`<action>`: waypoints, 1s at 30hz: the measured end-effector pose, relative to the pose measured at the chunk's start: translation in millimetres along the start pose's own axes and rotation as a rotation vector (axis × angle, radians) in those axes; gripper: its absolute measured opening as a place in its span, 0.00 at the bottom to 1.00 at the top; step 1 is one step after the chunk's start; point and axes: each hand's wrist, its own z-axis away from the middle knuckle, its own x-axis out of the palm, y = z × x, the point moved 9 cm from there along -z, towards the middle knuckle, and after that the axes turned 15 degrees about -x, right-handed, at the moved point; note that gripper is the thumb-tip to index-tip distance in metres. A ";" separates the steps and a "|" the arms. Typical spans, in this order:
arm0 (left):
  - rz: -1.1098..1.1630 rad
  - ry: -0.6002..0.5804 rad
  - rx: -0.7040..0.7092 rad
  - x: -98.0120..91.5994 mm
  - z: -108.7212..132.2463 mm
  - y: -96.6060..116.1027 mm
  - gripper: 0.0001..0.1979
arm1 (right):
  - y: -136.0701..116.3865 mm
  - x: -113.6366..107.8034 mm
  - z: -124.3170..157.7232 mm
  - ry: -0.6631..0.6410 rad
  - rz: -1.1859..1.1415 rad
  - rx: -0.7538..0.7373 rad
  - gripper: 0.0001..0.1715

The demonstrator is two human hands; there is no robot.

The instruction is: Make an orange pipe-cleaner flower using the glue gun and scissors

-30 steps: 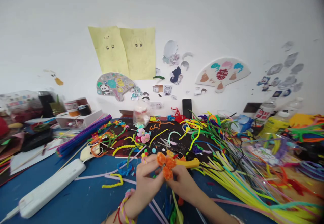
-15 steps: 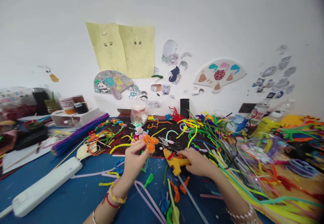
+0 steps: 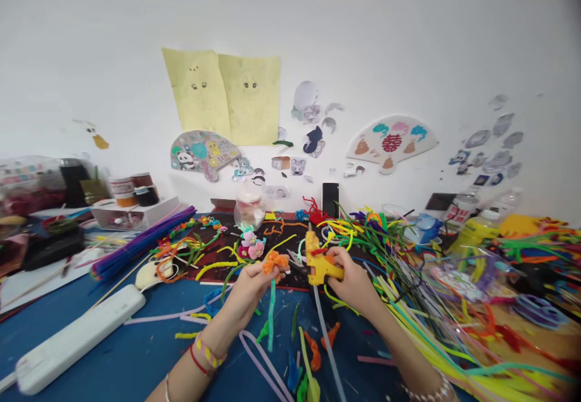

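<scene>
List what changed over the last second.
The right hand let go of the orange pipe-cleaner flower, grasped the yellow glue gun lying on the table and raised it, nozzle up, beside the flower. The left hand kept the flower pinched, carrying it slightly left. The white power strip and the loose pipe-cleaner piles stayed put.

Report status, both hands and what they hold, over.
Left hand shut on orange pipe-cleaner flower, green stem hanging. Right hand shut on yellow glue gun, nozzle up. Pipe-cleaner scraps on blue table below.
</scene>
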 end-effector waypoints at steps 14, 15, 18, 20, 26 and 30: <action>0.081 -0.377 -0.364 71.7 26.1 -51.1 0.16 | -0.1 -22.0 8.8 0.270 0.156 0.152 0.22; 0.090 -0.355 -0.358 71.1 24.8 -52.1 0.16 | 0.5 -22.4 9.3 0.269 0.192 0.152 0.22; 0.104 -0.297 -0.328 67.0 20.3 -52.2 0.15 | -0.5 -24.1 10.0 0.267 0.313 0.122 0.24; 0.081 -0.275 -0.312 64.5 18.2 -51.4 0.15 | -2.7 -24.9 10.3 0.268 0.366 0.095 0.25; 0.028 -0.248 -0.266 62.5 17.3 -44.7 0.15 | -8.5 -27.6 12.5 0.305 0.437 0.028 0.26; 0.032 -0.232 -0.270 62.1 18.5 -43.3 0.15 | -7.3 -24.4 13.0 0.302 0.433 0.034 0.27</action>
